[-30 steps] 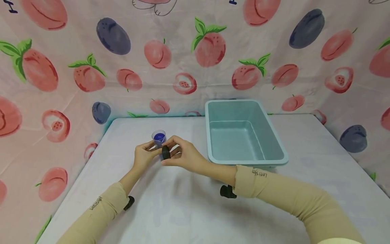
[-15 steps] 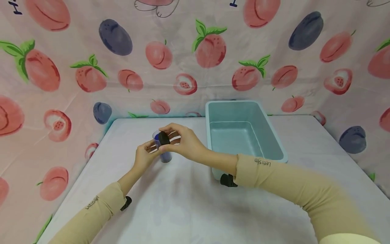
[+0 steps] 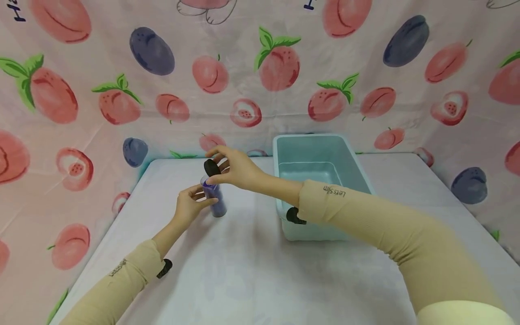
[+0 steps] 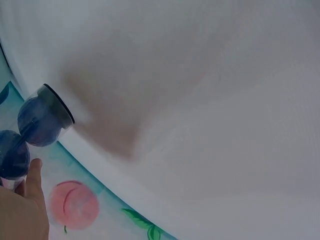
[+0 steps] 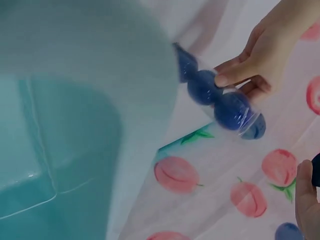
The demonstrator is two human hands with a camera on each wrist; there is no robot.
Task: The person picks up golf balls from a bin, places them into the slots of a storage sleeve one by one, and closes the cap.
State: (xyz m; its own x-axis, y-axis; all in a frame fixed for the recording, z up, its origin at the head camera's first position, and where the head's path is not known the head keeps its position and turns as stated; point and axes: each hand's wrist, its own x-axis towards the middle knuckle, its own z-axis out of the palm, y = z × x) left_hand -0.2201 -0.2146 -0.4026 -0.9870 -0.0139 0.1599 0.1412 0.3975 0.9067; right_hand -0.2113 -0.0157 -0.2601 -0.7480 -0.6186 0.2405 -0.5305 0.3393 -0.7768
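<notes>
A clear tube [image 3: 215, 203] filled with several blue balls [image 5: 231, 110] stands on the white table, leaning slightly. My left hand [image 3: 188, 208] grips its upper part, thumb on the near side and fingers behind. In the left wrist view the tube's dark-rimmed end [image 4: 59, 109] and two blue balls show above the left hand [image 4: 22, 212]. My right hand [image 3: 240, 170] pinches a round black lid [image 3: 212, 168] between thumb and fingers, tilted just above the tube's open mouth. At the right wrist view's edge, only part of the right hand [image 5: 307, 200] and lid show.
A light blue-green plastic basin [image 3: 317, 230] stands right of the tube, partly behind the right forearm. The white table [image 3: 252, 271] meets a fruit-patterned cloth [image 3: 243, 67] hanging at the back and sides. Black wrist cameras sit under both cuffs.
My right hand has risen with the black lid from in front of the tube to above its mouth, tilting it. The left hand keeps its grip, its thumb now more visible.
</notes>
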